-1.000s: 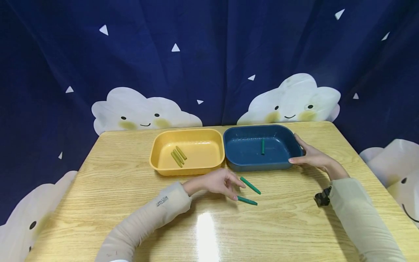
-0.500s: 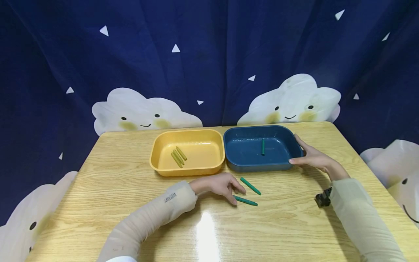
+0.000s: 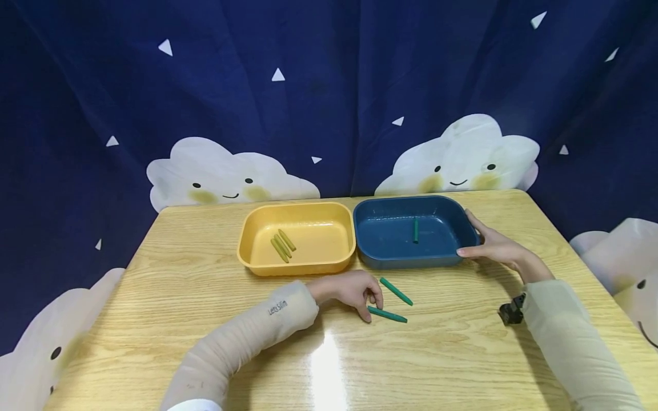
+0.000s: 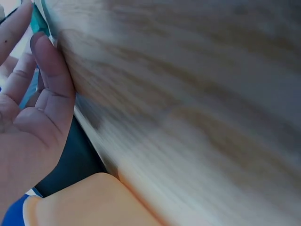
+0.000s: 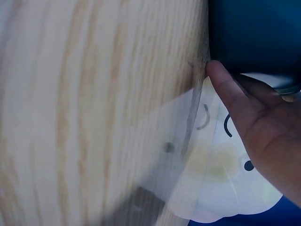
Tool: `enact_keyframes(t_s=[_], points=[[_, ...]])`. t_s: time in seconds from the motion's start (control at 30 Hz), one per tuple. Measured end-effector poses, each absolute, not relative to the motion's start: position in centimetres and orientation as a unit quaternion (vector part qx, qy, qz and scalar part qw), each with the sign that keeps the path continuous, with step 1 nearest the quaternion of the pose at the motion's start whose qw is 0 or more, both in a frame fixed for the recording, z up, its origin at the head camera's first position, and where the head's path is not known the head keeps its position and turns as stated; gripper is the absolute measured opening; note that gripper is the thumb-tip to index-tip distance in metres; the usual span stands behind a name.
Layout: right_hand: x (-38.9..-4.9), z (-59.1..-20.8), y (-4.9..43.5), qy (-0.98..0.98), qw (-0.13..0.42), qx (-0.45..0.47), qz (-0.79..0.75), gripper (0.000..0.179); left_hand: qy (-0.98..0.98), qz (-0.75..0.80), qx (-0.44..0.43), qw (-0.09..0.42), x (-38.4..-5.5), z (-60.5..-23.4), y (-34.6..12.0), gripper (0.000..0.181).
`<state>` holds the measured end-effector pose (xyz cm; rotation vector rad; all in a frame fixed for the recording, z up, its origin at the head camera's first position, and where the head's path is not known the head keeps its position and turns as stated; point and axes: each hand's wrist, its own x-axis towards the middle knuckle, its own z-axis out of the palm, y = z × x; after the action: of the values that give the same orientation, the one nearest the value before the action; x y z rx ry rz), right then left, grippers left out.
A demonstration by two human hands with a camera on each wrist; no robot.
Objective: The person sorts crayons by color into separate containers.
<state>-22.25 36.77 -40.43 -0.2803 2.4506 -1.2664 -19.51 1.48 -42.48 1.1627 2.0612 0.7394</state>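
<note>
In the head view my left hand (image 3: 354,290) is low over the table, thumb and curled fingers around the left end of a green crayon (image 3: 389,314). The left wrist view shows the green crayon (image 4: 39,21) between thumb and index finger. A second green crayon (image 3: 396,291) lies just beyond. My right hand (image 3: 497,249) holds the right end of the blue bin (image 3: 411,263), thumb at the front corner, fingers along the far side. Inside that bin is one green crayon (image 3: 416,230). Several yellowish crayons (image 3: 281,246) lie in the yellow bin (image 3: 308,267).
Both bins stand side by side at the back of the wooden table (image 3: 437,359). Behind it hangs a dark blue curtain (image 3: 329,103) with clouds and triangles. A small black device (image 3: 511,311) sits by the right wrist.
My left hand has shifted slightly toward me, its fingers curling closer around the end of the nearer green crayon. That crayon and my right hand have stayed in place.
</note>
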Motion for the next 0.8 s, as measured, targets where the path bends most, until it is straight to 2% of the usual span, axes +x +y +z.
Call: enact_keyframes(t_s=[0.27, 0.5, 0.8], points=[[-22.1, -40.3, 36.7, 0.868, 0.183, -0.1, -0.452, 0.106, 0.807, 0.239, 0.45, 0.298, -19.3, -42.2, 2.1, 0.014], [-22.2, -40.3, 36.7, 0.871, 0.18, -0.104, -0.445, 0.106, 0.801, 0.261, 0.429, 0.325, -19.2, -41.7, 2.1, 0.011], [-22.2, -40.5, 36.7, 0.874, 0.18, -0.102, -0.44, 0.106, 0.777, 0.293, 0.453, 0.323, -18.8, -41.1, 1.8, 0.004]])
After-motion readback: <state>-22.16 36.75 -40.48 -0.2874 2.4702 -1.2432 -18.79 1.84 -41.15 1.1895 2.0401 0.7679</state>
